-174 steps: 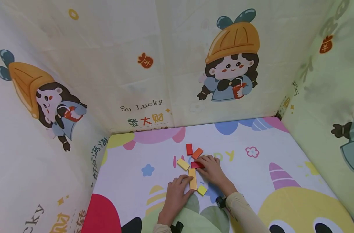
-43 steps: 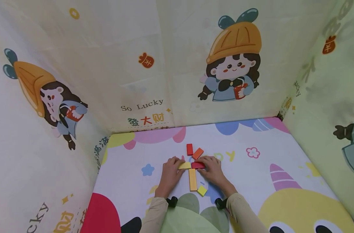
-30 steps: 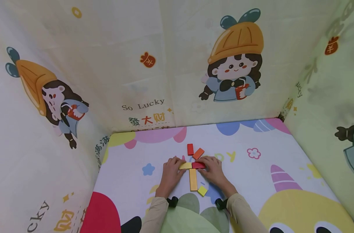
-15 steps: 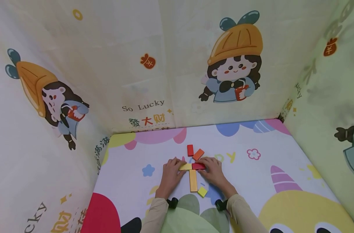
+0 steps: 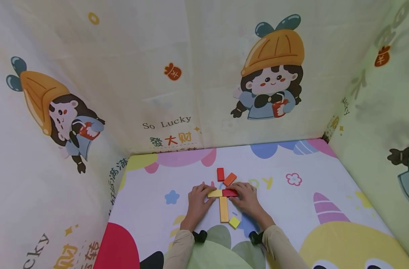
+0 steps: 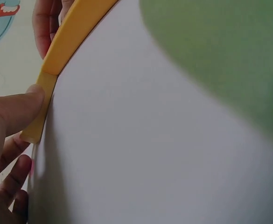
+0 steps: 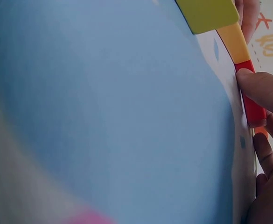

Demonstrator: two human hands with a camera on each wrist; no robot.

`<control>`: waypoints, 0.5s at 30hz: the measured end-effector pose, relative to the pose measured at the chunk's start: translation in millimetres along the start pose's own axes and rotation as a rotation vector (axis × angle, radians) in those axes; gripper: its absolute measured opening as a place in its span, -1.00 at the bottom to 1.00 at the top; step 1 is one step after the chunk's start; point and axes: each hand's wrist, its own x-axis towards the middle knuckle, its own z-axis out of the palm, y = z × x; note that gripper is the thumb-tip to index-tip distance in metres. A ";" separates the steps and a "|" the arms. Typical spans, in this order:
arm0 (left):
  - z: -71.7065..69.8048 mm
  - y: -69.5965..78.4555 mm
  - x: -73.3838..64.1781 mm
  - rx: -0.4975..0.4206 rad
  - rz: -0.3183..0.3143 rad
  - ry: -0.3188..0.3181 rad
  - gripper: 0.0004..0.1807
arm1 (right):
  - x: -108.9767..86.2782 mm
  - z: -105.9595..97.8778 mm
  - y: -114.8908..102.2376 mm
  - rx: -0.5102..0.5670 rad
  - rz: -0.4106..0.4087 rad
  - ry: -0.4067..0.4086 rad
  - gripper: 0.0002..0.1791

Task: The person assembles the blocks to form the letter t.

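Seemingly squaring two blocks into line, next calling for a light, even release; pinching with the left hand a plain yellow block on the table, beyond a long orange block, butted against a smooth red block pinched in the right hand

At first we saw the left hand on the long block; now we find it farther away, pinching the yellow block. That block, slanted before, now lies straight from left to right. The slight gap we saw between it and the nearer red block has closed: their ends touch.
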 end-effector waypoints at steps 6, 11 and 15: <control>2.1 -2.9 -2.7 -0.066 0.002 0.009 -0.64 | -0.9 0.4 0.5 0.005 -0.009 0.004 -0.56; 2.6 -4.6 -1.9 -0.075 0.017 0.019 -0.63 | -0.6 0.6 0.6 0.014 -0.023 0.016 -0.55; 3.1 -5.1 -1.8 -0.065 0.013 0.003 -0.62 | -1.3 0.5 1.2 0.005 -0.033 0.024 -0.55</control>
